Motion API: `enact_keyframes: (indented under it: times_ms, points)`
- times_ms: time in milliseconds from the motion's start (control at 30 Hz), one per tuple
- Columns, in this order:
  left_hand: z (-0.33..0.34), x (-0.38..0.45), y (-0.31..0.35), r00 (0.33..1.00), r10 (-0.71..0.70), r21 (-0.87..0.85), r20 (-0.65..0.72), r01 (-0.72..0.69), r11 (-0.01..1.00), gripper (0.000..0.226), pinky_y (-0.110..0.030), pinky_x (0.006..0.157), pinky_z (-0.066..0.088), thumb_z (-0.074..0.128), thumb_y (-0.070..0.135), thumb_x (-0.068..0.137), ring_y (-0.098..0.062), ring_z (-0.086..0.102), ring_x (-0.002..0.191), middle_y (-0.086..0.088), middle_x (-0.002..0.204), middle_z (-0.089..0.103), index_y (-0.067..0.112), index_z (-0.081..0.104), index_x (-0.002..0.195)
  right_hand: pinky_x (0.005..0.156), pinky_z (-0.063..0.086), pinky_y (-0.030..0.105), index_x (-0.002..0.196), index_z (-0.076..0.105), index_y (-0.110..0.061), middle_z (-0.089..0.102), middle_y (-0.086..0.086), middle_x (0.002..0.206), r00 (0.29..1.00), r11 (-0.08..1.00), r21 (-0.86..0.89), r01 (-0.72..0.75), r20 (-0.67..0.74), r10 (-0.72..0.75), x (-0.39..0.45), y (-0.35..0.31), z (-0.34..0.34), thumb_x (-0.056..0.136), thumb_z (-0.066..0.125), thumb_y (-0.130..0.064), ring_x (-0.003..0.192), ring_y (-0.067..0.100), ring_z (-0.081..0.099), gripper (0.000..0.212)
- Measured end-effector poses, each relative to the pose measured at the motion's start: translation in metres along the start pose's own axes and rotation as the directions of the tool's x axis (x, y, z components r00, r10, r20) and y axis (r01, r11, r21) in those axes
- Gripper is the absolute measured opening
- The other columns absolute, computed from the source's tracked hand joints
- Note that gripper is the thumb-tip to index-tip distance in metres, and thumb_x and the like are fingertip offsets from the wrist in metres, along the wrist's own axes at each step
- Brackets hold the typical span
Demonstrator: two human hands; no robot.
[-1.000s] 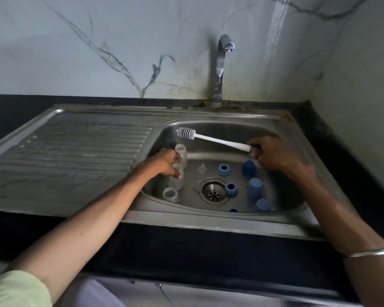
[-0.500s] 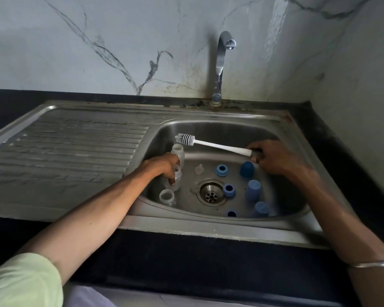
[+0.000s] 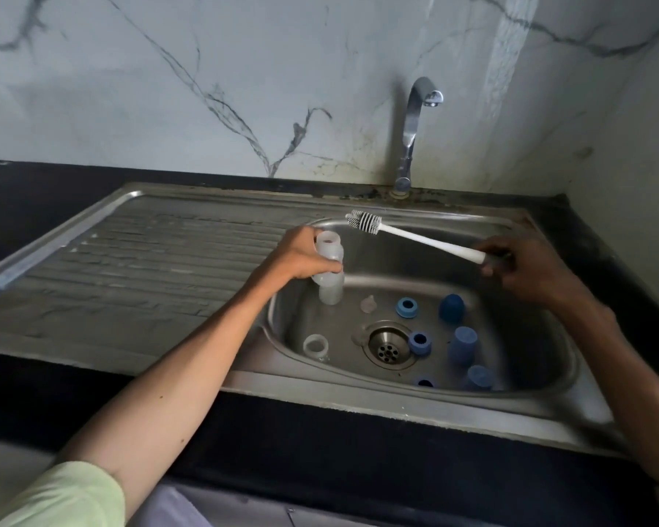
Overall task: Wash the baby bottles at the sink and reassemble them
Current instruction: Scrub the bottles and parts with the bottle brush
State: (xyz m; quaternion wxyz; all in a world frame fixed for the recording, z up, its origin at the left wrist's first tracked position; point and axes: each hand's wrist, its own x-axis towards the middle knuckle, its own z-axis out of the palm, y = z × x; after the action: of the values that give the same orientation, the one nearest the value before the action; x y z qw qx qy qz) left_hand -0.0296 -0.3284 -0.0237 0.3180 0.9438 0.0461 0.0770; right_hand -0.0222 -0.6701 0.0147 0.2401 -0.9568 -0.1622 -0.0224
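The left hand (image 3: 301, 256) is gripping a clear bottle (image 3: 330, 273) upright over the left side of the sink (image 3: 541, 397). The right hand (image 3: 518, 266) is closing around the handle end of a white brush (image 3: 415, 237), and its bristles are pointing left, just above the bottle. Another clear bottle (image 3: 315, 346), blue rings (image 3: 408, 308) and blue caps (image 3: 462, 346) are lying near the drain (image 3: 388, 346).
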Motion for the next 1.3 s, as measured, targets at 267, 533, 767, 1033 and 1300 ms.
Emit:
enact_keyframes:
  times_ms: [267,533,767,1033,1300]
  points:
    - [-0.008,-0.010,0.012,0.969,0.144,-0.179,-0.202,-0.181,0.967,0.023,-0.011,0.050,0.034,0.081,0.019,0.061,-0.001,0.045,0.055,0.008,0.064,0.056,0.022,0.061,0.071,0.086,0.035,0.025,0.118,0.068,-0.017,0.068,0.011,0.113,0.973,0.999,0.017,0.050,-0.228,-0.044,-0.008,0.017,-0.024,0.085,0.071,-0.007,0.101,0.020,0.059,0.034]
    - [-0.008,-0.006,0.013,0.941,0.265,-0.153,-0.209,-0.299,0.942,0.062,-0.006,0.073,0.043,0.083,0.015,0.063,-0.008,0.064,0.086,0.002,0.099,0.070,0.014,0.069,0.123,0.089,0.035,0.024,0.113,0.071,-0.012,0.069,0.014,0.109,0.972,0.993,0.003,0.117,-0.207,-0.113,-0.010,0.011,-0.017,0.081,0.072,0.003,0.097,0.019,0.059,0.036]
    - [-0.012,-0.002,0.003,0.930,0.366,0.010,-0.038,-0.366,0.931,0.063,-0.024,0.086,0.046,0.088,0.015,0.070,-0.018,0.061,0.099,-0.003,0.111,0.064,0.020,0.066,0.129,0.094,0.036,0.021,0.114,0.072,-0.012,0.070,0.015,0.113,0.956,0.990,-0.040,0.132,-0.257,-0.138,-0.009,0.008,-0.014,0.077,0.073,0.010,0.110,0.031,0.063,0.043]
    - [-0.010,0.002,-0.003,0.916,0.399,-0.012,0.053,-0.399,0.917,0.069,-0.023,0.091,0.043,0.087,0.016,0.072,-0.015,0.057,0.103,0.001,0.112,0.056,0.027,0.061,0.136,0.077,0.053,0.043,0.084,0.064,-0.042,0.067,-0.013,0.079,0.970,0.971,-0.035,0.237,0.072,-0.234,-0.003,0.016,-0.009,0.089,0.058,0.006,0.076,0.014,0.062,0.049]
    - [-0.005,0.004,-0.007,0.948,0.315,-0.132,0.046,-0.307,0.943,0.060,-0.033,0.094,0.051,0.091,0.022,0.068,-0.017,0.062,0.106,0.005,0.113,0.065,0.020,0.061,0.120,0.084,0.037,0.024,0.103,0.072,-0.019,0.064,0.000,0.092,0.965,0.991,-0.038,0.127,-0.226,-0.133,-0.008,0.005,-0.011,0.074,0.075,0.009,0.090,0.014,0.056,0.040]
